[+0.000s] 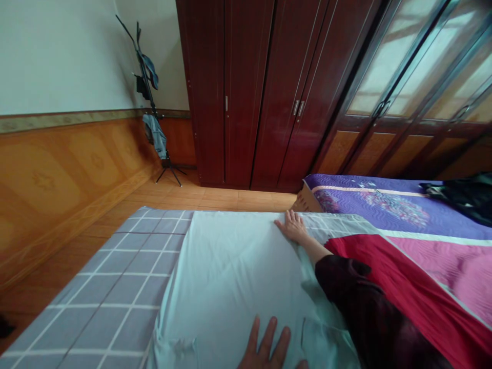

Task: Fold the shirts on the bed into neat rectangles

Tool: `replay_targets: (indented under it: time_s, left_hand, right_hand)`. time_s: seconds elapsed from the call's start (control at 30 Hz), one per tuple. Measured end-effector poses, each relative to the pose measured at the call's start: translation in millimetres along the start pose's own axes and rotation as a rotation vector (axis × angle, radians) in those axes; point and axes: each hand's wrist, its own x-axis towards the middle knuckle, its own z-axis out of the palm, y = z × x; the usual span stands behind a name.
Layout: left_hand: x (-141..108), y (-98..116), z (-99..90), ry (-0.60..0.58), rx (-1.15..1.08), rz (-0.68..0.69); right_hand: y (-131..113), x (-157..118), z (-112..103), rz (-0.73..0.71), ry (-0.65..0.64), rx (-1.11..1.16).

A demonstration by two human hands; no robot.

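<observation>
A pale mint-green piece of cloth [230,266], perhaps a garment, lies spread over a grey and white checked bed cover [130,277]. Creases run across it, and seams show close to the lower edge of the view. My right hand [294,228] rests palm down at its far right corner, by the bed's far edge, fingers stretched out. At the bottom, my left hand [267,346] is over the near part of the cloth with fingers spread; its wrist is out of view. Neither hand grips anything.
Red cloth [384,271] lies right of my dark sleeve. Beyond it are a purple quilted cover [369,200], a pink quilted cover [457,271] and a black item [469,195]. Dark red wardrobes [246,92] stand behind, with a coat stand [151,97] at the left.
</observation>
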Motion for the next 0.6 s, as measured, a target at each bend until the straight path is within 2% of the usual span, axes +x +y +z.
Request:
replay_targets:
  time_s: [0.07,0.13,0.23,0.33,0.4,0.5,0.6]
  left_hand:
    - [-4.4,-2.1,-12.5,-0.046,0.010,0.026]
    - [-7.1,-1.7,-26.3,-0.098,-0.009,0.032]
    - [-10.0,4.5,-48.0,-0.159,-0.115,0.025]
    - [-11.4,14.4,-69.1,-0.210,-0.230,-0.040]
    - [-10.1,20.2,-81.2,-0.241,-0.261,-0.078]
    - [-5.9,26.1,-98.8,-0.278,-0.247,-0.108]
    - [-9.1,30.0,-126.1,-0.228,-0.180,-0.145]
  right_hand:
    - [-0.2,4.4,-13.0,0.036,0.003,0.011]
    - [-7.0,-1.2,-29.1,0.011,0.014,0.022]
    - [-18.4,-40.8,-53.9,-0.131,0.025,0.029]
    - [-17.2,-121.1,-68.6,-0.350,0.018,0.058]
    - [-7.0,-188.5,-69.8,-0.589,0.085,0.168]
    - [16.0,-287.2,-65.6,-0.720,0.053,0.238]
    - [36.8,-361.7,-67.6,-0.759,0.005,0.214]
